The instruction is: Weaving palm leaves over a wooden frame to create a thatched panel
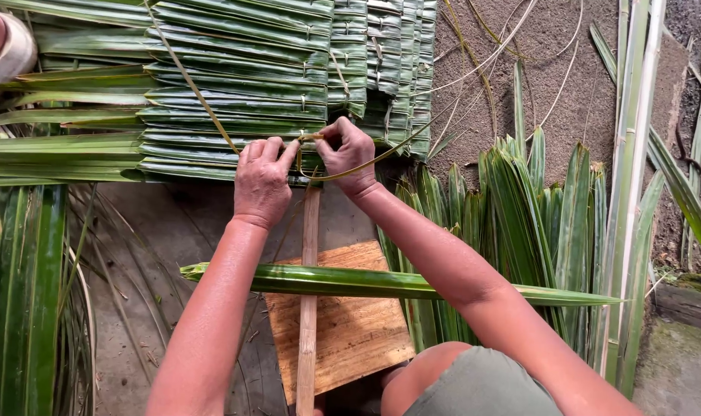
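left hand (262,181) pressing leaf panel (235,85) | right hand (349,154) pinched on strip (381,154) | light, pliant, tearable; grip near stitch, beside fingertips

Folded green palm leaves (235,100) stacked in flat overlapping rows, forming a thatch panel, spread across the top of the view. Nearest leaf (211,166) folded over a thin wooden stick (309,308) that runs straight toward the camera. Thin yellowish-green strip (366,160) curves out from the fold edge, likely threaded through the leaf, though the fingers hide the stitch. One loose long green leaf (396,283) lies crosswise over the stick, flat, glossy.
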